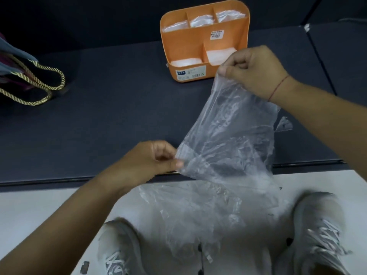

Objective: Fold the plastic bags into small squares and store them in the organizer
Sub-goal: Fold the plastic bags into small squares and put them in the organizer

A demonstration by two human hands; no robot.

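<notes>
- Two grey shoes (321, 231) are seen lowest in the view, on a white floor (29, 215), and they are blurred.
- Between the shoes a second plastic bag (194, 211) is spread, clear and much wrinkled.
- A clear plastic bag (228, 139) is held up in the air over the near edge of the dark surface (119, 116). It is thin, creased and transparent, and it is stretched slantwise between both hands.
- Its lower corner is pinched by the left hand (151, 157), between thumb and curled fingers.
- Its upper corner is pinched in the same way by the right hand (252, 70), in front of the organizer.
- The orange organizer (204, 44) is placed further back on the dark surface. Folded bags (200, 21), whitish, are seen in its compartments.
- At the far left, gold rope handles (39, 84) are lying.
</notes>
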